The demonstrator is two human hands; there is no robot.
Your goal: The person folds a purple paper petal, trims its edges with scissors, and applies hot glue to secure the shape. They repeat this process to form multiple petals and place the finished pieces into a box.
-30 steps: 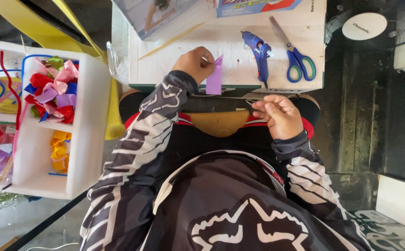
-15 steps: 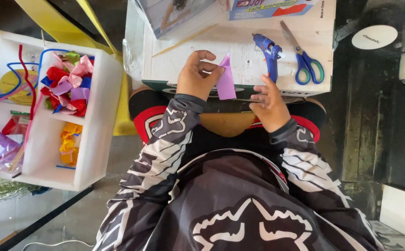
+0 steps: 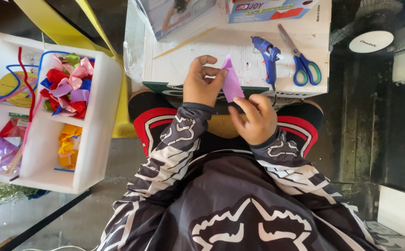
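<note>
Left hand [image 3: 202, 86] pinches the upper edge of a purple paper piece [image 3: 231, 82] between thumb and fingers. Right hand [image 3: 254, 118] grips its lower corner, fingers curled. The paper is held upright over the near edge of the white surface [image 3: 174, 65]. Blue glue gun [image 3: 268, 55] and blue-handled scissors [image 3: 301, 59] lie just beyond on that surface.

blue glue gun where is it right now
In the head view the blue plastic glue gun lies on the white table, right of the purple paper piece and left of the blue-handled scissors.
</note>
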